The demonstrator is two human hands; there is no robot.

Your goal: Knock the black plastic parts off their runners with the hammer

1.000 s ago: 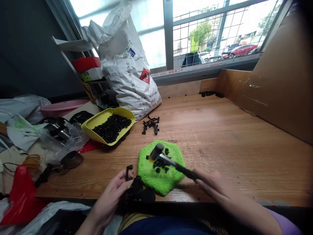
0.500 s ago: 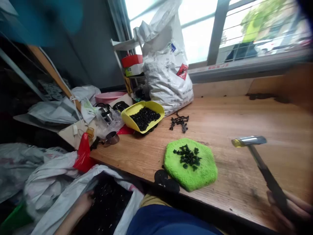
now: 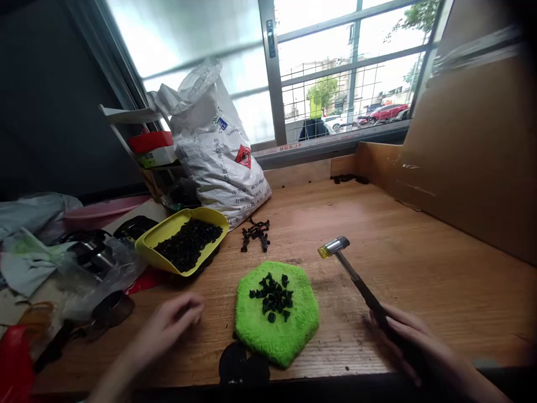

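My right hand (image 3: 405, 341) is wrapped round the dark handle of a mallet (image 3: 363, 288). Its metal head, with a yellow tip, points up and left above the table. Over the table to the left, my left hand (image 3: 178, 319) has its fingers curled together; whatever may be in them is hidden. Between the hands lies a bright green fuzzy pad (image 3: 302, 313), six-sided, with a loose pile of small black rubber-looking pieces (image 3: 274, 294) on it. Two black discs (image 3: 235, 361) sit at the table edge by the pad.
A yellow scoop tray (image 3: 153, 243) full of small black pieces stands left, beside a tall white printed sack (image 3: 226, 151). Black strips (image 3: 255, 232) lie behind the pad. A dark metal cup (image 3: 113, 308) is at far left. Cardboard (image 3: 470, 145) walls the right side.
My left hand has come up from a white sack of black pieces to above the table. The view has turned right; my right hand still grips the mallet.
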